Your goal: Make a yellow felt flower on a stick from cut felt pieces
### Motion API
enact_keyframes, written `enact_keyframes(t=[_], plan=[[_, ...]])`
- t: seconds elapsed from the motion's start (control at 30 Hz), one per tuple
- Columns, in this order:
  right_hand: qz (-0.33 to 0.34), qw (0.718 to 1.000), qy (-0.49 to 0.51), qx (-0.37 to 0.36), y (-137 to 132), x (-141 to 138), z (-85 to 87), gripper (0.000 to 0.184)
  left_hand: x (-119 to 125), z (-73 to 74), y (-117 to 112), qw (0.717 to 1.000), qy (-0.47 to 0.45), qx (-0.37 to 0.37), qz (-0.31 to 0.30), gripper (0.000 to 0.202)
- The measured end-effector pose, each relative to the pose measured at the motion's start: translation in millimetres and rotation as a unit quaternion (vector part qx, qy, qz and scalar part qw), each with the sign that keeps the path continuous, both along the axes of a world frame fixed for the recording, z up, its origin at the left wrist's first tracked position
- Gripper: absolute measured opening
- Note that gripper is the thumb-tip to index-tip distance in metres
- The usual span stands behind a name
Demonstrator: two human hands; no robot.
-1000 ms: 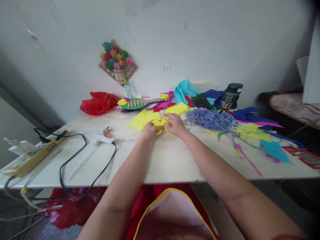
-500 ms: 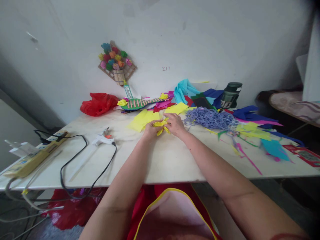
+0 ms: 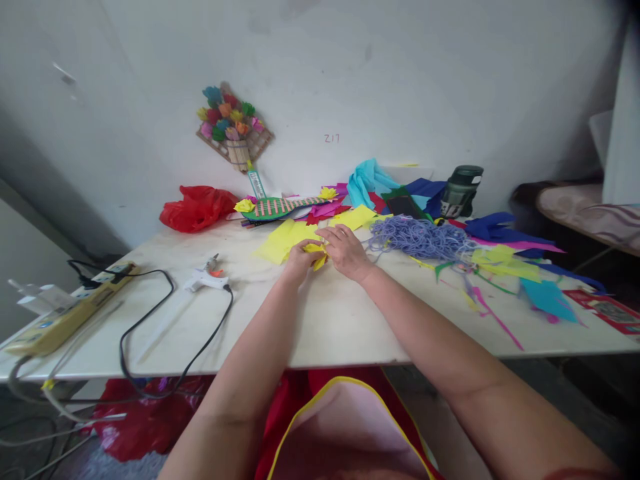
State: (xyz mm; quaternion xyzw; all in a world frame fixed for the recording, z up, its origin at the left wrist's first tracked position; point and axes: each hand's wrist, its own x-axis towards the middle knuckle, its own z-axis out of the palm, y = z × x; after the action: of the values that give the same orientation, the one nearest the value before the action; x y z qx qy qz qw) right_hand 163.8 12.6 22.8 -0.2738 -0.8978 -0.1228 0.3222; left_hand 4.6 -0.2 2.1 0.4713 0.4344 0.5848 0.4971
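Both my hands meet at the middle of the white table (image 3: 345, 320) around a small yellow paper flower (image 3: 316, 254). My left hand (image 3: 299, 259) is curled with its fingers pinching the flower's left side. My right hand (image 3: 346, 251) covers the flower's right side, fingers bent onto it. Flat yellow paper sheets (image 3: 285, 239) lie just behind the hands.
A white glue gun (image 3: 205, 279) with a black cord lies to the left, near a yellow power strip (image 3: 65, 313). Purple yarn (image 3: 420, 238), coloured paper scraps (image 3: 505, 267), a dark green bottle (image 3: 461, 191), a red bag (image 3: 197, 207) and a paper guitar (image 3: 283, 207) sit toward the wall.
My right hand has shifted slightly left over the flower, hiding more of it. The left hand stays in place.
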Motion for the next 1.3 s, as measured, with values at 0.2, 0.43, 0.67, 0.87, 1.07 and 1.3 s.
enact_keyframes(t=[0.2,0.43,0.67,0.87,1.07,1.3], plan=[[-0.034,0.999,0.033,-0.001,3,1,-6.4,0.03,1,0.5,0,1.0,-0.006,-0.009,0.02,0.041],[-0.1,0.983,0.154,-0.027,13,2,-18.3,0.018,5,6.8,-4,0.994,-0.105,-0.019,0.005,0.061],[-0.103,0.977,0.181,-0.037,17,1,-23.3,0.011,3,4.8,-5,0.997,-0.063,-0.04,0.005,0.047],[-0.046,0.959,0.252,-0.124,19,5,-20.0,0.026,-3,2.6,0,0.996,-0.069,-0.045,0.019,0.031],[-0.021,0.864,0.404,-0.298,21,9,-17.5,0.046,-8,-1.1,5,0.996,-0.056,-0.065,-0.009,0.025],[-0.027,0.824,0.437,-0.36,23,7,-15.9,0.024,-9,-0.9,2,0.997,-0.029,-0.063,-0.04,0.033]])
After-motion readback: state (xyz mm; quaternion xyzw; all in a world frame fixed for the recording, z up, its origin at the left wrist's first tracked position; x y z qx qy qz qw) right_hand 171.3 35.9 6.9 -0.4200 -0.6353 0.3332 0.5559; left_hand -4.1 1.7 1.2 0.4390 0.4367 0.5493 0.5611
